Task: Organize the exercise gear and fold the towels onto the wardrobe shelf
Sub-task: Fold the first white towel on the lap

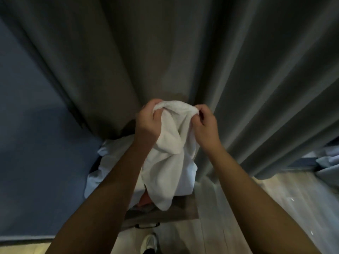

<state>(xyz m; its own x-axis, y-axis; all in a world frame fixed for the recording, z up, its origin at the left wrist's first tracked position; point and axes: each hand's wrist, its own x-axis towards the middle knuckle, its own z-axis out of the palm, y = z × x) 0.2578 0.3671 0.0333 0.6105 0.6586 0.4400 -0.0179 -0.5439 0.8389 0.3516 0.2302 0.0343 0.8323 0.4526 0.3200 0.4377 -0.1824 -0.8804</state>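
A crumpled white towel (170, 154) hangs in front of me in the head view. Its top edge is bunched between both hands. My left hand (148, 123) grips the upper left part of the towel. My right hand (205, 123) pinches the upper right corner with fingers curled. The towel's lower end dangles over a pile of white cloth (102, 173) below my left forearm. Something orange-pink (145, 198) peeks out under the towel; what it is cannot be made out.
A grey curtain (183, 52) fills the view straight ahead, close behind the hands. A blue surface (36, 162) lies at the left. Pale wooden floor (275, 208) shows at the lower right, with light blue cloth (328, 162) at the right edge. My white shoe (149, 242) stands below.
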